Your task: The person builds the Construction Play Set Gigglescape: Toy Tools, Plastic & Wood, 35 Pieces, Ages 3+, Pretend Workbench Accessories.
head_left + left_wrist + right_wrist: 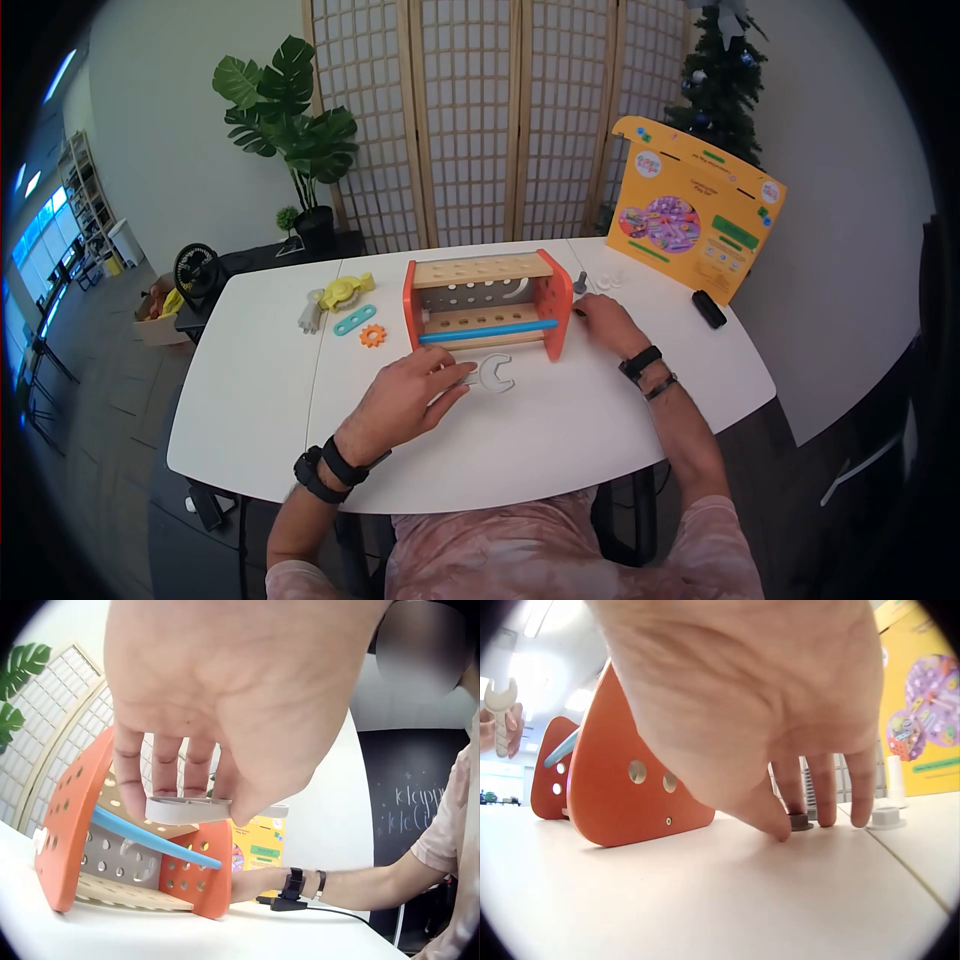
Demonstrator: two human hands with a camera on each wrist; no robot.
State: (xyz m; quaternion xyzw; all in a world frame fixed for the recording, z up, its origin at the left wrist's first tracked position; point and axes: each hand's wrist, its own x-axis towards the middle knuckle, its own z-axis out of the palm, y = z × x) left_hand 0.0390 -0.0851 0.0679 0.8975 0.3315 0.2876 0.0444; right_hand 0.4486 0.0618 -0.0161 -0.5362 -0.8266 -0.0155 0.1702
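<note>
My left hand (405, 397) holds a light grey toy wrench (496, 374) by its handle, with the open-ended head pointing right, in front of a toy workbench. In the left wrist view the wrench (184, 811) lies between fingers and thumb. The workbench (553, 322) has orange-red sides, perforated wooden boards and a blue rod (490, 331) along its front. To its right, my right hand (612, 325) reaches down to the table. Its thumb and forefinger pinch a small dark grey nut (801, 823), partly hidden by the fingers. A grey bolt (580, 284) stands just behind.
White toy fasteners (606, 281) stand behind my right hand, near a yellow box (690, 215) and a black case (709, 309). Left of the workbench lie a yellow toy piece (345, 291), a grey piece (311, 314), a teal strip (355, 320) and an orange gear (372, 335).
</note>
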